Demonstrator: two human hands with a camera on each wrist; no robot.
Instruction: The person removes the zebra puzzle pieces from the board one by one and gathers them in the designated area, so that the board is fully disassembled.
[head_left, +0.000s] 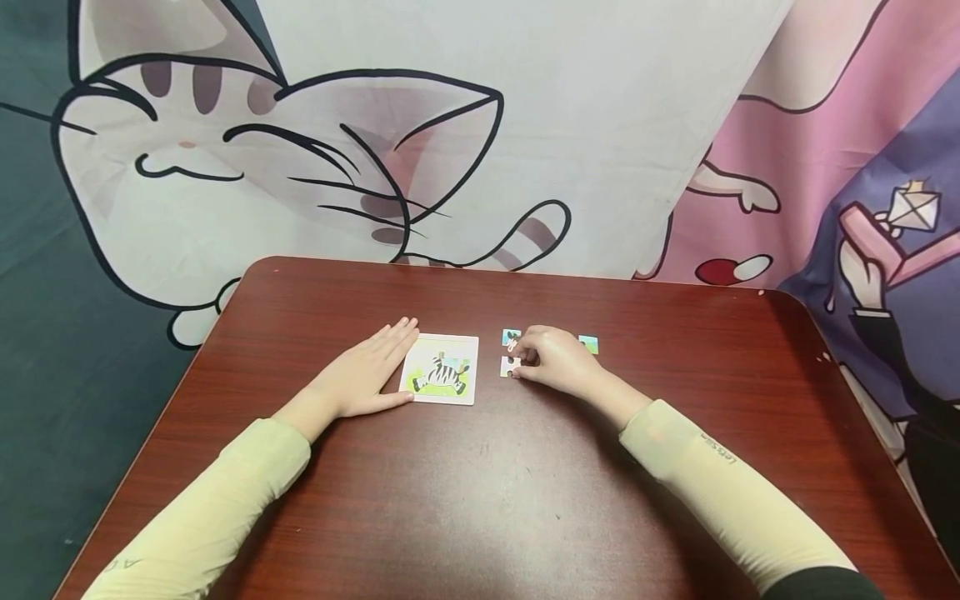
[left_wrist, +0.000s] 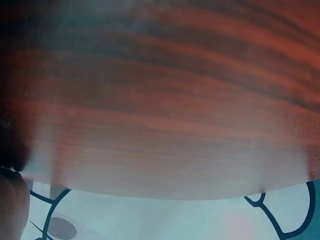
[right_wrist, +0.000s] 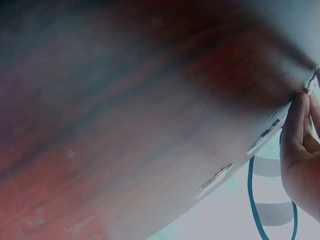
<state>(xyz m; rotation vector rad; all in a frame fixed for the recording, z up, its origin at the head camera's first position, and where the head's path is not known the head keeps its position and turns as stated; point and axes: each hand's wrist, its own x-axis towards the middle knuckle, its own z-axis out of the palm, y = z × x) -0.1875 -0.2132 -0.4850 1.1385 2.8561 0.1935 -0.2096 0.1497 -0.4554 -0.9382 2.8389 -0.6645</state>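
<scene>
A white-bordered square puzzle board [head_left: 440,398] with a zebra picture lies on the table. My left hand [head_left: 367,371] rests flat along its left side, fingers straight, with fingertips and thumb at the board's edge. Only a sliver of a finger [left_wrist: 12,205] shows in the left wrist view. To the right of the board, my right hand [head_left: 558,358] pinches a black-and-white puzzle piece [head_left: 508,367] between thumb and fingers. In the right wrist view that puzzle piece [right_wrist: 311,82] stands tilted at the fingertips. Just beyond it lies a blue puzzle piece [head_left: 511,337] with part of a zebra's head.
A blue-and-green puzzle piece [head_left: 588,343] lies behind the right wrist. The brown wooden table [head_left: 480,500] ends at its far edge against a cloth [head_left: 600,167] with cartoon cats. Dark clothing [head_left: 933,467] shows at the far right.
</scene>
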